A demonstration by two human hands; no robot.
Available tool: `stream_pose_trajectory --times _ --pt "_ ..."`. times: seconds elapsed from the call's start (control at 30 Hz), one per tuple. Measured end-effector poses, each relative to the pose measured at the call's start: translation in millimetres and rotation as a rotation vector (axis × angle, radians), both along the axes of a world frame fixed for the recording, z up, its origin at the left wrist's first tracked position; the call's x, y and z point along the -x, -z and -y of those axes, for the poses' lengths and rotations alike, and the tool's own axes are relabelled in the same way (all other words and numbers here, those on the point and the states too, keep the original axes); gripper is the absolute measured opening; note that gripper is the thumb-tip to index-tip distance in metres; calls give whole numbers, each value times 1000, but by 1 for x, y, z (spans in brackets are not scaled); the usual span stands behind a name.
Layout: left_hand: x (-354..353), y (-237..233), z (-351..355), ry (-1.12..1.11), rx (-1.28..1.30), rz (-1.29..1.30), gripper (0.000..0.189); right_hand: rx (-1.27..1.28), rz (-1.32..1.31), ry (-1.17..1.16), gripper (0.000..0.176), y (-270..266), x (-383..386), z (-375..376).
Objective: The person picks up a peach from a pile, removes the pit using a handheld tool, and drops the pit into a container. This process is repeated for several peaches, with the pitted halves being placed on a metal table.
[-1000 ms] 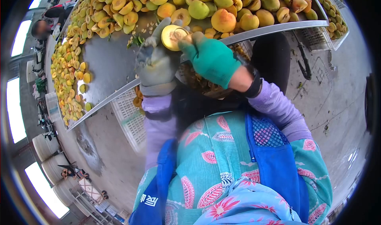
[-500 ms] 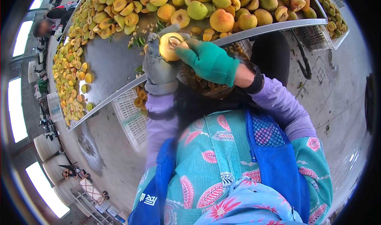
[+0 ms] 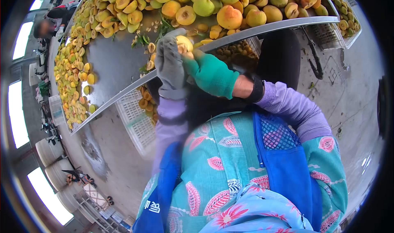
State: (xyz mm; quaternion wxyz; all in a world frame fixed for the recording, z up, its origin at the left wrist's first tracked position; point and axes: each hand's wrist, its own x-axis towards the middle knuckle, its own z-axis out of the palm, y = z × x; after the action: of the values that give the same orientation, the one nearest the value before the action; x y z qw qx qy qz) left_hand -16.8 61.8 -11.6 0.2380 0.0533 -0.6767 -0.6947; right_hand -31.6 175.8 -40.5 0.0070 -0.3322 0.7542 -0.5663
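My left hand (image 3: 169, 64), in a grey glove, is closed around a yellow peach half (image 3: 185, 42) above the table's front edge. Against the lower side of that half press the fingertips of my right hand (image 3: 213, 73), which wears a green glove and is closed. A thin curved pitting knife showed at its fingers a moment ago; now the fingers and fruit hide it. Just beyond the hands, halved peaches (image 3: 186, 15) and whole peaches (image 3: 229, 18) lie on the metal table (image 3: 111, 64). Loose pits (image 3: 152, 47) and green leaves lie beside the left hand.
A raised metal rim (image 3: 271, 28) runs along the table front. Below it stand a white crate (image 3: 137, 122) with fruit pieces and another crate (image 3: 347, 17) of fruit at right. Another person (image 3: 51, 25) is at the far left. White tubs (image 3: 47, 151) line the wall.
Both hands have come slightly closer to my body. The peach half has turned, so its cut face now points down toward the right hand, and the left fingers cover more of it.
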Motion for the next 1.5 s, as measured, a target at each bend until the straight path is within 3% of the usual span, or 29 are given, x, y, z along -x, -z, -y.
stream_pose_trajectory --times 0.03,0.1,0.13,0.23,0.33,0.43,0.47,0.57,0.6,0.67,0.73,0.8,0.9,0.93,1.0,1.07,1.1,1.17,1.23,1.27,1.3,1.33,1.37,1.4,1.43,1.5 --pt "-1 0 5 24 -63 49 35 47 -348 12 49 1 1 3" --pt "3 2 15 84 -185 149 37 -2 546 -163 50 -27 6 -3" --pt "7 0 13 34 -59 111 39 -27 992 -244 51 -42 8 -5" --pt "10 -14 0 -38 -338 226 41 194 1148 -231 51 -48 2 -2" --pt "17 -4 11 -68 -185 251 44 103 1191 -232 47 -49 6 0" --pt "15 -15 12 -21 -187 393 47 288 1561 -373 46 -65 5 -10" --pt "15 -11 17 -9 -92 395 47 134 1435 -271 43 -79 4 -13" --pt "14 -25 13 77 -75 497 46 224 1482 -412 43 -70 5 -16" --pt "12 -29 15 128 -63 518 48 425 1635 -552 42 -64 3 -15" --pt "7 -19 21 241 -227 450 50 854 1900 -848 40 -43 -3 -7" --pt "-1 -21 22 312 -260 416 51 982 1901 -1052 38 -28 -7 -4" --pt "-6 -19 24 418 -713 322 51 1062 1880 -1200 38 -22 -12 -3" --pt "-49 -29 37 37 -868 271 44 973 1876 -1252 38 -51 -16 -9" --pt "-77 -24 64 -50 -779 225 40 818 1789 -1282 40 -44 -14 -13" --pt "-114 -24 120 -552 -208 439 32 356 1365 -746 42 -48 1 -32" --pt "-128 -21 167 -597 1171 1194 30 5 955 -236 43 -47 20 -36" --pt "-123 -20 177 -430 1336 1042 33 -147 772 1 43 -43 37 -32" --pt "-91 28 227 -157 1443 655 38 -267 -52 284 39 -37 62 -26" --pt "-28 75 240 88 1483 571 39 -412 -122 157 36 -35 81 -21" --pt "9 73 203 239 1567 711 38 -514 -113 77 38 -25 89 -18" --pt "23 65 166 6 1425 816 36 -616 -98 4 40 -17 96 -16" --pt "30 55 131 -216 1260 910 34 -534 -201 63 40 -18 89 -12" --pt "33 40 105 16 1503 695 31 -504 -133 164 34 3 93 -2" --pt "33 29 87 234 1725 476 28 -648 -295 110 29 8 94 -2" --pt "38 39 71 235 1784 537 22 -762 -483 32 25 10 95 -1" --pt "40 36 47 163 1699 447 20 -780 -806 -25 18 73 124 11"
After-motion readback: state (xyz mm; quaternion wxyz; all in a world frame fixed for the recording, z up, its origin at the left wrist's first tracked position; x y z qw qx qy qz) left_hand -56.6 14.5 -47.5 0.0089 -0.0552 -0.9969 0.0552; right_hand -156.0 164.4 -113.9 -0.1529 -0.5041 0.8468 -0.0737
